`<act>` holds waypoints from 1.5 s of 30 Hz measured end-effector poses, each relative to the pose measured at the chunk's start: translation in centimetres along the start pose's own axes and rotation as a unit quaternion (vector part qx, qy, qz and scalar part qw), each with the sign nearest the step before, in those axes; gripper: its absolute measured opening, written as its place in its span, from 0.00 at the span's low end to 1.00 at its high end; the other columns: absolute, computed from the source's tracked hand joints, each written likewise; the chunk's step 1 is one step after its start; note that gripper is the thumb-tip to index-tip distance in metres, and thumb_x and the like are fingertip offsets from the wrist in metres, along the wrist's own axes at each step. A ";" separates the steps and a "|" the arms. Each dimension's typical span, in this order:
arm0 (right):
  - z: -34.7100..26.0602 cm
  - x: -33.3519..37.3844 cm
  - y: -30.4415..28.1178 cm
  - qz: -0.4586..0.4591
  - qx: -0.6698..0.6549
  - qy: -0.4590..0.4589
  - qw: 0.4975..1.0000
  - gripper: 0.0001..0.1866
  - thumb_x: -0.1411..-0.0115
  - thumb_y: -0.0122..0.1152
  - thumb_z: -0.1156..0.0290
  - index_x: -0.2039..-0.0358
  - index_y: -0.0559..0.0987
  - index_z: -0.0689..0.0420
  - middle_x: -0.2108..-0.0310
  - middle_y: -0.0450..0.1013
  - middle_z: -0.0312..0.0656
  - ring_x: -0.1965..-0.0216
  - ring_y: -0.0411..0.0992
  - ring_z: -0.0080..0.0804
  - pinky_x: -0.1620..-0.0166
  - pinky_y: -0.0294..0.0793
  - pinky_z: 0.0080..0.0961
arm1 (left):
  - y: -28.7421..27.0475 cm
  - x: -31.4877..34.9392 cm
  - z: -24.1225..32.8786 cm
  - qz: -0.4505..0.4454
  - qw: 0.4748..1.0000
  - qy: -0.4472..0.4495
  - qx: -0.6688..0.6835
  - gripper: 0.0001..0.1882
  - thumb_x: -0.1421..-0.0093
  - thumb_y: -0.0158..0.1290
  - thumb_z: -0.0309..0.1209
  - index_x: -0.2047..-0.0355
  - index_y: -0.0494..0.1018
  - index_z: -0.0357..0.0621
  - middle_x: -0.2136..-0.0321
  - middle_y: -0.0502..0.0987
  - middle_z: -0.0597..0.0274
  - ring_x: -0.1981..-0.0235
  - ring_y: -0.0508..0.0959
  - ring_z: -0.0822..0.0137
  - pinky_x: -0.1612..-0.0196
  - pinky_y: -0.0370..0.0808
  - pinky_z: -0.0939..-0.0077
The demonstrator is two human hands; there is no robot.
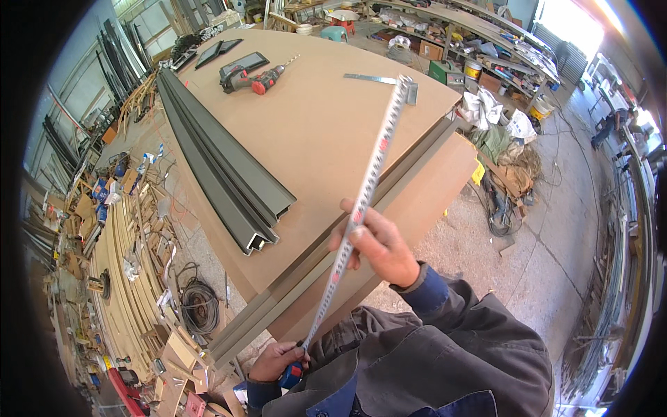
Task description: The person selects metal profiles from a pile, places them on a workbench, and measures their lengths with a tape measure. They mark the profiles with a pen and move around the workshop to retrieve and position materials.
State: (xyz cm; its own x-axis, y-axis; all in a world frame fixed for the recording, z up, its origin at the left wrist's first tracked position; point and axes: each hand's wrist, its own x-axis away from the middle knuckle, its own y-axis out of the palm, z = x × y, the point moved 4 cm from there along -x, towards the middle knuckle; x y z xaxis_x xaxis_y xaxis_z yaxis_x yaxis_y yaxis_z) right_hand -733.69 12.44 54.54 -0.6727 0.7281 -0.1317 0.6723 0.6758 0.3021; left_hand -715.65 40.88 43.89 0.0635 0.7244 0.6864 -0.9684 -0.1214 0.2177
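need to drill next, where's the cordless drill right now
In the head view the cordless drill lies at the far left of the brown board, beside a dark tablet-like panel and beyond the long grey metal profiles.

Tape measure [368, 187] is out, its blade stretched diagonally over the brown board [319, 132] and reaching up beside the metal square [389, 81] near the far edge. The right hand [379, 247] pinches the blade partway along, fingers curled round it. Down low, the left hand [278, 361] grips the blue case at the near end. On the board's left side lie long grey metal profiles [222, 167], and a red cordless drill [253, 80] rests beyond them.
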 end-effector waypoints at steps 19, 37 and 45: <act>-1.8 0.0 -1.0 -0.032 -0.085 -0.054 0.994 0.12 0.36 0.63 0.68 0.71 0.79 0.64 0.78 0.75 0.38 0.82 0.70 0.19 0.78 0.69 0.17 | -4.3 1.6 -8.1 0.063 0.998 -0.024 0.011 0.15 0.33 0.55 0.35 0.63 0.78 0.30 0.72 0.81 0.57 0.73 0.81 0.71 0.67 0.79 0.79; 0.4 -0.4 -2.8 0.053 -0.031 -0.003 0.998 0.14 0.33 0.60 0.64 0.69 0.77 0.63 0.75 0.74 0.39 0.83 0.70 0.21 0.78 0.68 0.16 | -4.4 2.0 -8.4 0.097 0.994 -0.011 -0.041 0.16 0.33 0.54 0.34 0.62 0.80 0.29 0.72 0.82 0.58 0.70 0.80 0.73 0.63 0.76 0.81; 0.9 -0.3 -3.8 0.062 -0.024 -0.007 0.998 0.16 0.32 0.60 0.61 0.68 0.76 0.62 0.74 0.74 0.40 0.83 0.69 0.21 0.78 0.67 0.16 | -4.5 1.7 -8.2 0.084 0.994 -0.007 -0.076 0.15 0.33 0.55 0.34 0.63 0.79 0.30 0.71 0.82 0.57 0.69 0.81 0.70 0.63 0.77 0.79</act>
State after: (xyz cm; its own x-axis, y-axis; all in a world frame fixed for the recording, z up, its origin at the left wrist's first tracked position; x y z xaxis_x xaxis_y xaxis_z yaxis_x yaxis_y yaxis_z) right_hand -735.78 9.74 52.62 -0.5809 0.8072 -0.1048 0.7339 0.5751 0.3614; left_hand -713.19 48.23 38.42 -0.1008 0.6930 0.7139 -0.9906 -0.1366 -0.0074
